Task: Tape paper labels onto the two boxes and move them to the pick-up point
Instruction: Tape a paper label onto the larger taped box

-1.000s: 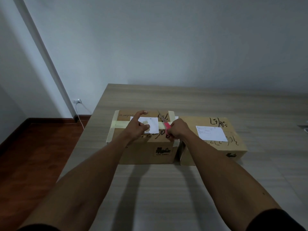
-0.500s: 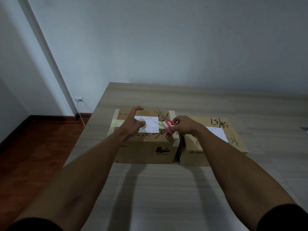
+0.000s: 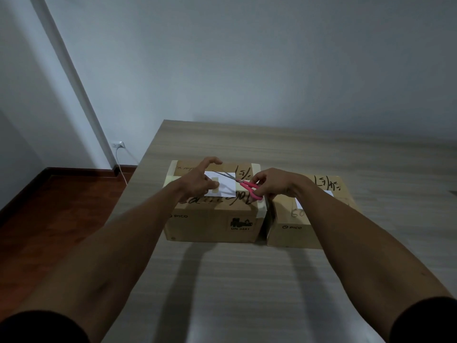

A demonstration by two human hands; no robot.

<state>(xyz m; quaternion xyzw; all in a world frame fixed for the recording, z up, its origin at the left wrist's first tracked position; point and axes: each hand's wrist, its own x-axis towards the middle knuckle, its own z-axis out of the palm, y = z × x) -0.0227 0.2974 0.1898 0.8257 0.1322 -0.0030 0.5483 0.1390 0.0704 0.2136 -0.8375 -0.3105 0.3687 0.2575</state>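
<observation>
Two cardboard boxes stand side by side on the wooden table (image 3: 247,280). The left box (image 3: 212,219) carries a white paper label (image 3: 228,188) with a tan tape strip (image 3: 215,193) running down its left part. My left hand (image 3: 197,181) rests on that label, thumb across the tape and index finger lifted. My right hand (image 3: 274,181) grips pink-handled scissors (image 3: 247,185), whose open blades point left over the label. The right box (image 3: 291,226) bears its own white label (image 3: 298,203), mostly hidden by my right forearm.
The table's left edge lies close to the left box, with dark wood floor (image 3: 61,206) below. A wall socket with a white cable (image 3: 118,145) is at the far left. Table surface extends behind and to the right of the boxes.
My right hand has drawn back to the right and the scissor blades have opened over the label. My left index finger has lifted while the thumb stays on the tape.
</observation>
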